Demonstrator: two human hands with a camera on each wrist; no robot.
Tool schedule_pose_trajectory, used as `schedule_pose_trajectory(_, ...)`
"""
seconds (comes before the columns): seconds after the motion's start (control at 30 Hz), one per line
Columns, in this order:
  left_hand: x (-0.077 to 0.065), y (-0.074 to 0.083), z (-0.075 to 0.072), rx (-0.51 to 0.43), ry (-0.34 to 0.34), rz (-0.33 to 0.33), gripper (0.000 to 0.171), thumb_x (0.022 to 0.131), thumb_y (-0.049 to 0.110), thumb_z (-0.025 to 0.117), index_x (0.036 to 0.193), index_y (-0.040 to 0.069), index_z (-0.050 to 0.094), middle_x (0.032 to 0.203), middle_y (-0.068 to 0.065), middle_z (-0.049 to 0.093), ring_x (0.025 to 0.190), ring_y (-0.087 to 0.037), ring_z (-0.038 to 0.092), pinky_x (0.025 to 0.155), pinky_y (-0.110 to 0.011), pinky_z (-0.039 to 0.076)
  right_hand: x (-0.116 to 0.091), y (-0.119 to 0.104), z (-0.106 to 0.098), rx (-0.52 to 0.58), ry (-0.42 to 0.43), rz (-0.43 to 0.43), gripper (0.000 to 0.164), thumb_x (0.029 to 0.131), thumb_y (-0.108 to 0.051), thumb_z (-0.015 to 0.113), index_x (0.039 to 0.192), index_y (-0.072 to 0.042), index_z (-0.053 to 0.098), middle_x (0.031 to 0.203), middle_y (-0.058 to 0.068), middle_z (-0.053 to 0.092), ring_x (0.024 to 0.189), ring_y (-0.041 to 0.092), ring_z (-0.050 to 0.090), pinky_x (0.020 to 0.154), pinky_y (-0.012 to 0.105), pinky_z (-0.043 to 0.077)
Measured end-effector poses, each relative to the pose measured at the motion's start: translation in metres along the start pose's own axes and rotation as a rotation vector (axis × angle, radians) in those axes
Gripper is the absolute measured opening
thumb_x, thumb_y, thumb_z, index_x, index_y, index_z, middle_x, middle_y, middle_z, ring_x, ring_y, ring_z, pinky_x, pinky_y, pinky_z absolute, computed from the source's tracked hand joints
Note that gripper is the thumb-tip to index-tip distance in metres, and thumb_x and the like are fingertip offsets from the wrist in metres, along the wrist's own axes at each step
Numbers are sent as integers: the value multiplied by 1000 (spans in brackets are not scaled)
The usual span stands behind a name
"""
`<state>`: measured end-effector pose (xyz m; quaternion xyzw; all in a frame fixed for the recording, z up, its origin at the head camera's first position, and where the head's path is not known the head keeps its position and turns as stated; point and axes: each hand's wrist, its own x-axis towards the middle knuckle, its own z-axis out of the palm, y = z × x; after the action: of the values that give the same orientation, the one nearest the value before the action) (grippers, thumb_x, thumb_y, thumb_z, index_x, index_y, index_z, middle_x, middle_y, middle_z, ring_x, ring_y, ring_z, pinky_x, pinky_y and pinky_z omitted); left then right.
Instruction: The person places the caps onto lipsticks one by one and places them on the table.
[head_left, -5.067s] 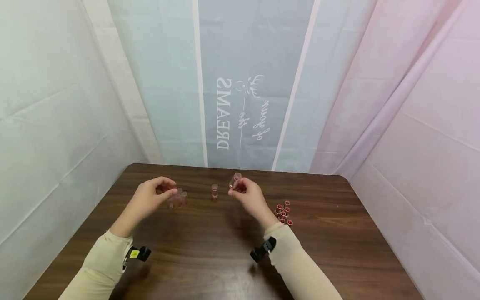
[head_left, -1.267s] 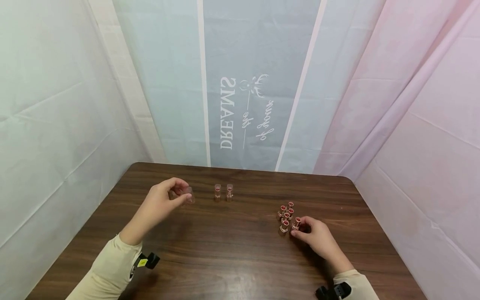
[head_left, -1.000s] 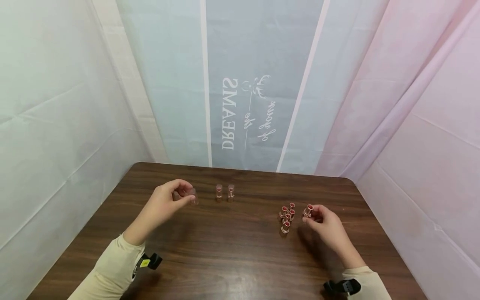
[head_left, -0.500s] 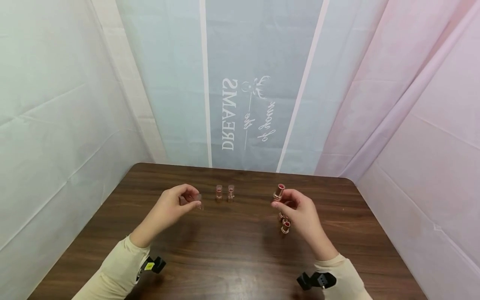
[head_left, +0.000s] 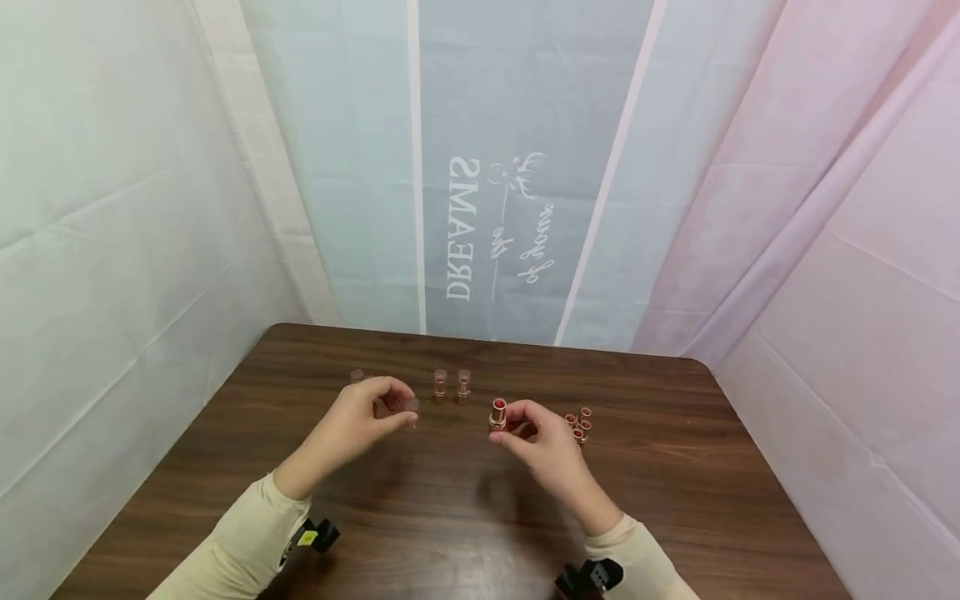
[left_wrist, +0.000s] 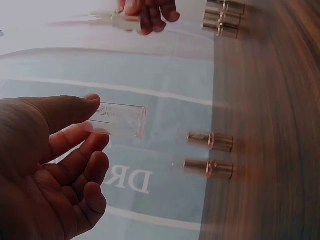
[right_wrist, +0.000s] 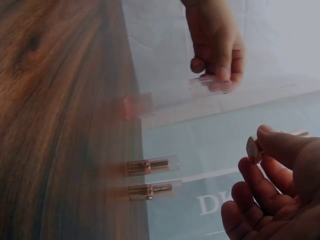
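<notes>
In the head view my left hand (head_left: 367, 427) pinches a clear lipstick cap (left_wrist: 122, 120) between thumb and fingers, above the table. My right hand (head_left: 546, 439) holds an uncapped rose-gold lipstick (head_left: 498, 415) upright, its red top facing up. A gap separates the cap from the lipstick. Beyond both hands, two lipsticks with clear caps stand side by side, the left capped lipstick (head_left: 440, 387) and the right capped lipstick (head_left: 463, 387). In the right wrist view my right fingers hold the lipstick near its base, and much of it is hidden by the thumb.
Several uncapped lipsticks (head_left: 582, 425) stand grouped right of my right hand, partly hidden by it. Clear caps (head_left: 357, 377) stand behind my left hand, mostly covered. The brown wooden table (head_left: 420, 533) ends at a hanging printed cloth (head_left: 525, 108).
My right hand has lifted a lipstick from the group on the right and carried it left to the middle. My left hand has brought a cap toward the right and nearer. Earlier, a second capped lipstick was set down.
</notes>
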<state>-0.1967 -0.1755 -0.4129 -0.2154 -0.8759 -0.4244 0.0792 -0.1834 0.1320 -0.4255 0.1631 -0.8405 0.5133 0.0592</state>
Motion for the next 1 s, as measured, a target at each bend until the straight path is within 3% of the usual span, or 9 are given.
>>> schedule_pose_trajectory(0.27, 5, 16, 5, 16, -10, 34, 17, 90, 27, 82, 102, 27, 71, 93, 13, 68, 75, -8, 62, 66, -26, 52, 2, 11, 7, -24, -11, -8, 22, 83, -18, 87, 98, -22, 72, 90, -8, 68, 78, 12, 62, 71, 25, 53)
schedule_pose_trajectory(0.5, 29, 46, 6, 54, -7, 130, 16, 90, 26, 82, 102, 23, 72, 93, 12, 67, 82, -6, 62, 69, -29, 54, 1, 15, 14, -67, 6, -40, 20, 82, -18, 88, 96, -22, 73, 88, -10, 68, 74, 8, 61, 68, 24, 53)
schedule_pose_trajectory(0.7, 46, 68, 10, 33, -25, 228, 18, 88, 27, 83, 101, 19, 72, 91, 12, 67, 82, -5, 62, 71, -28, 54, -1, 14, 17, -92, -1, -55, 21, 82, -18, 88, 95, -24, 73, 90, -10, 68, 74, 6, 60, 67, 23, 53)
schedule_pose_trajectory(1.0, 53, 80, 23, 38, -88, 241, 17, 88, 24, 84, 96, 20, 70, 91, 11, 68, 80, -5, 62, 70, -26, 54, -2, 13, 18, -101, 7, -73, 20, 82, -19, 88, 95, -25, 73, 90, -9, 68, 74, 6, 60, 67, 24, 53)
